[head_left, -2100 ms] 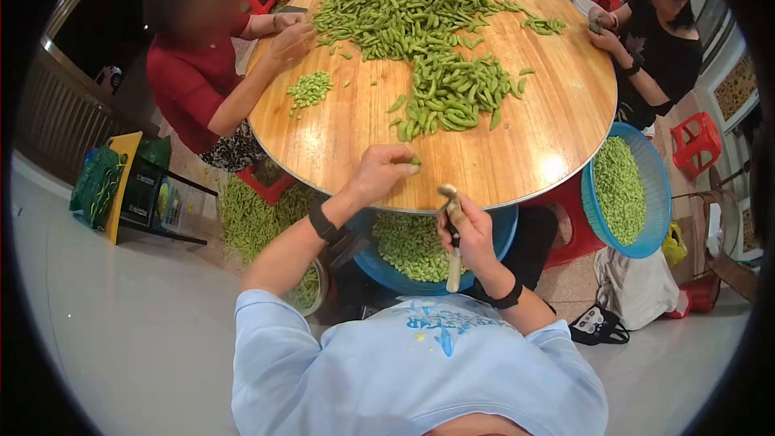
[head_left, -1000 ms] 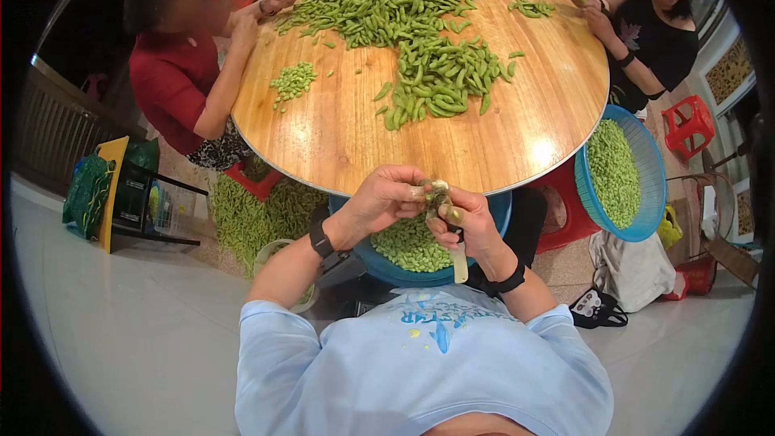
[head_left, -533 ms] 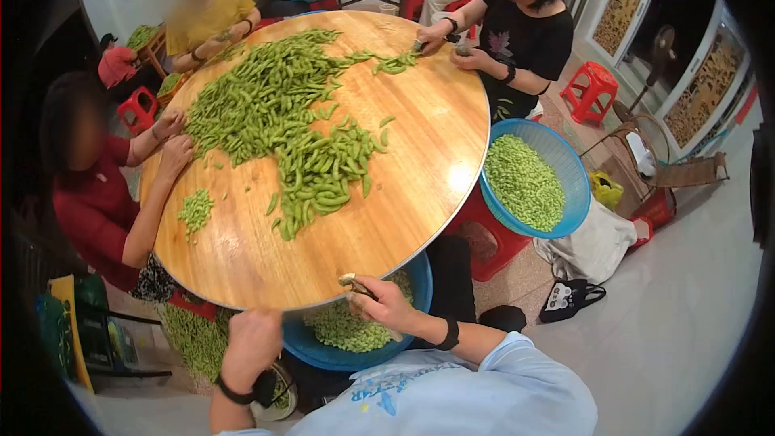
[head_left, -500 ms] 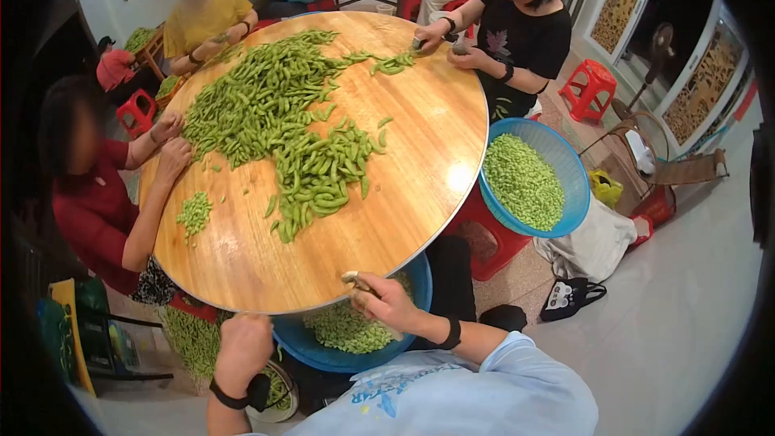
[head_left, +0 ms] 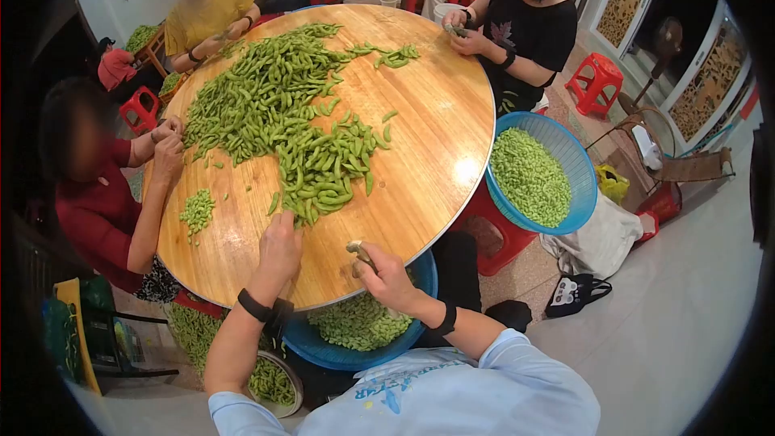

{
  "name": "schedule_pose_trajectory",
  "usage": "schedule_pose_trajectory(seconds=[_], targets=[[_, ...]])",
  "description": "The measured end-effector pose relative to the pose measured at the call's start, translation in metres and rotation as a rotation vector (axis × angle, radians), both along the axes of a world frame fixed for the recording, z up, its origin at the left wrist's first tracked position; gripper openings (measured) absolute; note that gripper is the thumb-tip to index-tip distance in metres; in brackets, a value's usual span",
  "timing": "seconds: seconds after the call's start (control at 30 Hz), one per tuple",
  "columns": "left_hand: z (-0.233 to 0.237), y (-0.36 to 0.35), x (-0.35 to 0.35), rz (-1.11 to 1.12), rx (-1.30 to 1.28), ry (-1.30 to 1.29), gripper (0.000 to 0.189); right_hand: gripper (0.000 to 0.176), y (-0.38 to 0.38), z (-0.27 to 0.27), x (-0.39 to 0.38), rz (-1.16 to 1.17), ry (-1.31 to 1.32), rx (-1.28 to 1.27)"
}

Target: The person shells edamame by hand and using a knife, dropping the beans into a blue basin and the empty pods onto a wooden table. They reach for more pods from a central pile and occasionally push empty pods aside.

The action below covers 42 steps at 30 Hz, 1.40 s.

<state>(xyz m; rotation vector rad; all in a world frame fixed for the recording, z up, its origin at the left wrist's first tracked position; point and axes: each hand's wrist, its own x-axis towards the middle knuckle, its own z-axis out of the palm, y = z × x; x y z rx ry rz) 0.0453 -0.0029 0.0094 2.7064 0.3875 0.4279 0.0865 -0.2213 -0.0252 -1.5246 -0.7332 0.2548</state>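
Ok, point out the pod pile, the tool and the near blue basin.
pod pile (head_left: 315, 169), head view, middle of heap.
tool (head_left: 356, 249), head view, its tip.
near blue basin (head_left: 428, 270), head view, right rim.

I count two round tables, two blue basins, and three co-workers at nine, eleven and one o'clock.

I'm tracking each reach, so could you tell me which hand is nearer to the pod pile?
Left. The left hand is at the near edge of the pod pile; the right hand, holding a tool, is farther back at the table rim.
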Motion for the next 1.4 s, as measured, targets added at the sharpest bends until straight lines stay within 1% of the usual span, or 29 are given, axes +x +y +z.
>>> schedule_pose_trajectory(seconds=[0.07, 0.13, 0.17, 0.2, 0.27, 0.3, 0.37, 0.43, 0.47, 0.53, 0.57, 0.63, 0.67, 0.73, 0.77, 0.83, 0.97, 1.03, 1.1, 1.17, 1.23, 1.3, 1.33, 1.37, 1.4], targets=[[-0.002, 0.006, -0.002, 0.016, 0.019, 0.002, 0.018, 0.030, 0.001, -0.004, 0.000, -0.009, -0.092, 0.019], [-0.005, 0.008, -0.008, 0.053, 0.031, 0.020, 0.018, 0.030, -0.001, -0.007, 0.002, -0.026, -0.123, 0.018], [-0.008, 0.011, -0.011, -0.018, 0.031, -0.038, 0.018, 0.030, -0.001, -0.011, 0.000, -0.036, -0.151, 0.021], [-0.008, 0.015, -0.016, -0.080, 0.037, -0.094, 0.019, 0.030, -0.002, -0.015, 0.001, -0.016, -0.108, -0.030], [-0.001, 0.012, -0.020, -0.080, -0.044, -0.101, 0.020, 0.030, -0.005, 0.005, -0.001, 0.032, 0.016, -0.001], [-0.004, 0.015, -0.024, -0.051, -0.059, -0.097, 0.019, 0.028, -0.003, 0.000, -0.003, 0.035, 0.082, 0.026], [-0.004, 0.016, -0.031, 0.016, -0.063, -0.093, 0.018, 0.028, -0.002, -0.004, -0.004, 0.103, 0.118, 0.027], [0.005, 0.011, -0.035, 0.116, -0.229, -0.092, 0.015, 0.031, -0.004, 0.009, -0.005, 0.153, 0.282, 0.120], [0.010, 0.008, -0.038, 0.134, -0.222, -0.100, 0.015, 0.031, -0.003, 0.011, -0.005, 0.173, 0.277, 0.124], [0.020, -0.004, -0.047, 0.051, -1.044, -0.109, 0.015, 0.034, -0.006, 0.013, -0.008, 0.273, 0.397, 0.155], [0.022, -0.013, -0.051, 0.052, -1.046, -0.108, 0.015, 0.034, -0.004, 0.016, -0.010, 0.273, 0.397, 0.153], [0.026, -0.034, -0.061, -0.055, -1.247, -0.089, 0.014, 0.033, 0.000, 0.023, -0.014, 0.376, 0.625, 0.234], [0.028, -0.042, -0.064, -0.092, -1.242, -0.060, 0.015, 0.033, 0.000, 0.024, -0.016, 0.371, 0.627, 0.231], [0.022, -0.051, -0.071, -0.114, -1.265, -0.043, 0.015, 0.035, -0.001, 0.027, -0.018, 0.450, 0.827, 0.255], [0.020, -0.053, -0.073, -0.135, -1.282, -0.032, 0.016, 0.035, -0.002, 0.029, -0.019, 0.447, 0.828, 0.251], [0.020, -0.056, -0.075, -0.125, -1.274, -0.030, 0.016, 0.037, -0.004, 0.031, -0.022, 0.535, 0.917, 0.313], [0.022, -0.059, -0.079, -0.114, -1.236, -0.076, 0.017, 0.039, -0.007, 0.035, -0.027, 0.546, 0.955, 0.323], [0.021, -0.060, -0.079, -0.117, -1.236, -0.076, 0.018, 0.038, -0.006, 0.034, -0.030, 0.518, 0.943, 0.323], [0.016, -0.062, -0.079, -0.174, -1.260, -0.170, 0.018, 0.037, -0.006, 0.034, -0.031, 0.513, 0.919, 0.333], [0.015, -0.063, -0.080, -0.159, -1.283, -0.173, 0.018, 0.037, -0.006, 0.033, -0.034, 0.506, 0.899, 0.343], [0.012, -0.063, -0.080, -0.144, -1.302, -0.177, 0.018, 0.034, -0.004, 0.029, -0.036, 0.446, 0.861, 0.320], [0.004, -0.061, -0.079, -0.144, -1.419, -0.171, 0.019, 0.032, -0.004, 0.029, -0.039, 0.443, 0.872, 0.324], [0.003, -0.058, -0.078, -0.143, -1.415, -0.175, 0.019, 0.029, -0.003, 0.029, -0.039, 0.439, 0.883, 0.331], [0.002, -0.054, -0.077, -0.132, -1.655, -0.133, 0.019, 0.029, -0.002, 0.030, -0.037, 0.444, 0.883, 0.330], [0.000, -0.053, -0.078, -0.114, -1.898, -0.085, 0.019, 0.028, -0.005, 0.030, -0.034, 0.521, 1.014, 0.361]])
